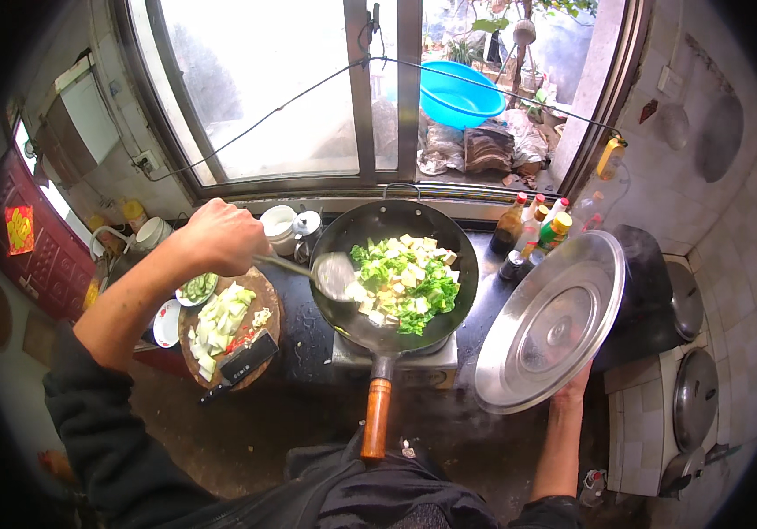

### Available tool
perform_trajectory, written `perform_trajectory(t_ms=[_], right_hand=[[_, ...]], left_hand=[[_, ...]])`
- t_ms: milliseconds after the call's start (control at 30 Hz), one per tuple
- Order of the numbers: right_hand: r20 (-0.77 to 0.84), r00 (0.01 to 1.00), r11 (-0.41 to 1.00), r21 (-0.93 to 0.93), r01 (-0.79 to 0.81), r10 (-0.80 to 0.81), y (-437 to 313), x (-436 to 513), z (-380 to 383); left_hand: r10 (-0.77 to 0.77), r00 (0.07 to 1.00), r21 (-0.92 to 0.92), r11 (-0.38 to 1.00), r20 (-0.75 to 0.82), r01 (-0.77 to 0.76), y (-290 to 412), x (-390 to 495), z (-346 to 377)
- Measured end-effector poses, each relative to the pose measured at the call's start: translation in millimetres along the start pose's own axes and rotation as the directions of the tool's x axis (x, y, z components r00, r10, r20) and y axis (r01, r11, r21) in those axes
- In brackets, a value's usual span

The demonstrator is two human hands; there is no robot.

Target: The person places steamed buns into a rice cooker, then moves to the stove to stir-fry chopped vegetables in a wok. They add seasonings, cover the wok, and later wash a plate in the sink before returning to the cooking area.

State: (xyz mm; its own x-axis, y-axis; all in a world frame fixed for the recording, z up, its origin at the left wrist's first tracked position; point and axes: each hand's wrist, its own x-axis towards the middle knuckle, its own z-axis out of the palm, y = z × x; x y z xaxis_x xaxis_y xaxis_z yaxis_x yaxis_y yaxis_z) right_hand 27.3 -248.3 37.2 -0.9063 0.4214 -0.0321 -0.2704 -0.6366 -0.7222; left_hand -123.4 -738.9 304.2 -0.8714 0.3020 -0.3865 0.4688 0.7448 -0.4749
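Observation:
My left hand (223, 237) grips the handle of a metal wok spatula (334, 276). The spatula's blade is inside a black wok (332, 231), at its left side, touching or just beside the food. Chopped leafy greens (436, 297) and pale cubes that look like tofu (408, 274) fill the wok's middle. Its wooden handle (376, 416) points towards me. Tilted in the air right of the wok is a round metal lid (537, 337), held from beneath by my right hand (573, 387), whose fingers are mostly hidden behind it.
Left of the wok, a round wooden chopping board (273, 297) bears sliced pale vegetable (223, 317), chopped red pepper (241, 342) and a cleaver (246, 360). A gas stove (345, 350) supports the wok. Several sauce bottles (509, 221) stand at the right rear, and white jars (278, 221) at the left rear.

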Motion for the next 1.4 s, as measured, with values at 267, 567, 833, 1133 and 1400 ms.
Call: perform_trajectory(t_ms=[267, 567, 833, 1133, 1400], right_hand=[[-0.044, 0.997, 0.988, -0.140, 0.061, -0.067, 0, -17, 10], [-0.159, 0.987, 0.998, -0.046, -0.044, 0.037, -11, -23, -4], [-0.079, 0.996, 0.999, 0.003, -0.048, 0.048, -9, -23, 24], [-0.015, 0.999, 0.999, -0.014, -0.029, 0.029, -3, -12, 8], [-0.026, 0.998, 0.997, -0.051, -0.053, 0.052, -12, -22, 12]], left_hand=[[0.335, 0.908, -0.512, 0.842, 0.253, -0.168, 48, 39, 18], [0.231, 0.956, -0.971, 0.200, 0.180, 0.134, 77, 40, 95], [0.304, 0.892, -0.941, 0.156, 0.334, 0.299, 50, -10, 48], [0.363, 0.905, -0.846, 0.533, 0.224, -0.004, 120, 3, 39], [0.120, 0.980, -0.871, 0.483, 0.162, 0.085, 171, 43, 99]])
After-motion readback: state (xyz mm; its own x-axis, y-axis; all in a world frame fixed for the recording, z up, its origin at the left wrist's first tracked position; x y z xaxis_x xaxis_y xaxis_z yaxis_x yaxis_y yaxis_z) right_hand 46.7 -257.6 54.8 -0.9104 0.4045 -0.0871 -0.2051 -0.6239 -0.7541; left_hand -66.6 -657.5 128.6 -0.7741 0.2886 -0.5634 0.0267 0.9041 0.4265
